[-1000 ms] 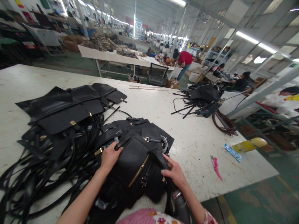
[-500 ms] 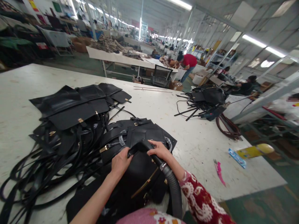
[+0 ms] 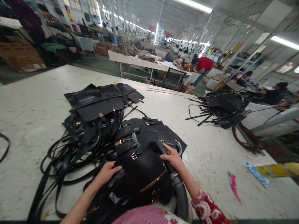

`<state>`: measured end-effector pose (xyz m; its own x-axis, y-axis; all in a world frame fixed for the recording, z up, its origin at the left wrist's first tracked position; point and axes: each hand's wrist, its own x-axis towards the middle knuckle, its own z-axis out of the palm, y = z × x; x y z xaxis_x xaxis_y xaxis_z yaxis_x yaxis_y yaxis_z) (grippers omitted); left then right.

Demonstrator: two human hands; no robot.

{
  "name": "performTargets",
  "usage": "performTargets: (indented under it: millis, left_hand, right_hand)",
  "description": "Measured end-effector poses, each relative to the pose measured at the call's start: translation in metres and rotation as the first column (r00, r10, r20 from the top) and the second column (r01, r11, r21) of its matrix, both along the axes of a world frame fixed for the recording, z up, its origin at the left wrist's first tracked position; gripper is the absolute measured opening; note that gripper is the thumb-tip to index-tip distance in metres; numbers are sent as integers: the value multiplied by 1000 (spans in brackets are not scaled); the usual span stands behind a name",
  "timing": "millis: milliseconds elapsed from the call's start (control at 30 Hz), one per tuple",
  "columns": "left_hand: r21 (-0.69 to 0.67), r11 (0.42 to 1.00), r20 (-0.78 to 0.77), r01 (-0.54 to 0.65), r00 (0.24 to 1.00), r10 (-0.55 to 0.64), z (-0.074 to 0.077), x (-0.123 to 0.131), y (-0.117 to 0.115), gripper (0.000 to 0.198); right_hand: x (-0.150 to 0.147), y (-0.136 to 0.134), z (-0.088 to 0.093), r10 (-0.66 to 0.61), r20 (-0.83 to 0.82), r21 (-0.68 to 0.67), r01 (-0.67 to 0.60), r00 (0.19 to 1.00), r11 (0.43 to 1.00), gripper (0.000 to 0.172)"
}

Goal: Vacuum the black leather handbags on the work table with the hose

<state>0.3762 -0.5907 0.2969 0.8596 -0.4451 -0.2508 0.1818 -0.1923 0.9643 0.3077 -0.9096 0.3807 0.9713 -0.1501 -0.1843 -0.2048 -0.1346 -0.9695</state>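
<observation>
A black bag (image 3: 140, 168) with a gold buckle and a slanted gold zip lies in front of me. My left hand (image 3: 106, 173) grips its left edge, thumb on top and the other fingers partly hidden. In my right hand (image 3: 172, 157) is the bent black handle of a vacuum hose (image 3: 181, 193), whose ribbed tube runs down beside my body. The nozzle end rests over the bag's upper right part. Just behind lie more black bag pieces (image 3: 130, 127) with buckles and plastic-wrapped handles.
Black flaps (image 3: 98, 107) and tangled straps (image 3: 56, 168) are heaped on the left of the white table (image 3: 161, 107). Pink snips (image 3: 234, 186), a blue packet (image 3: 257, 175) and a yellow can (image 3: 277, 170) lie right. Another black pile (image 3: 224, 104) sits farther back. A person in red (image 3: 203, 64) bends at another table.
My left hand has moved from near the nozzle to the bag's left edge, and the buckle now shows. My right hand still holds the hose. The view has turned left.
</observation>
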Motion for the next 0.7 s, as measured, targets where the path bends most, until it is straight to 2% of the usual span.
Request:
performTargets:
  millis: [67, 167, 233, 300, 367, 500, 600, 700]
  left_hand:
    - [-10, 995, 57, -96, 994, 97, 4, -3, -14, 27]
    - [-69, 968, 78, -243, 966, 248, 14, 0, -35, 30]
    - [-127, 926, 55, -357, 929, 366, 19, 6, -45, 36]
    - [-157, 887, 50, -434, 894, 446, 21, 11, -51, 39]
    - [-134, 895, 67, -425, 897, 436, 21, 14, -54, 39]
    - [-130, 954, 83, -269, 956, 281, 18, 9, -52, 42]
    - [-157, 964, 77, -217, 970, 231, 15, 3, -50, 45]
    - [-174, 959, 52, -226, 970, 238, 10, -2, -53, 42]
  right_hand:
    - [1, 5, 2, -94, 67, -61, 98, 993, 993, 75]
    - [-5, 11, 17, -179, 211, -117, 207, 961, 971, 72]
    - [-17, 15, 29, -137, 234, -100, 164, 963, 981, 71]
    - [-32, 20, 36, -55, 197, -56, 67, 979, 996, 71]
    - [-46, 26, 34, 34, 127, -4, -34, 991, 999, 73]
    - [-58, 32, 14, 158, 25, 24, -159, 987, 987, 72]
    - [-52, 34, 2, 196, -20, 18, -196, 980, 981, 73]
    - [-36, 43, 0, 258, -28, 5, -258, 966, 966, 75]
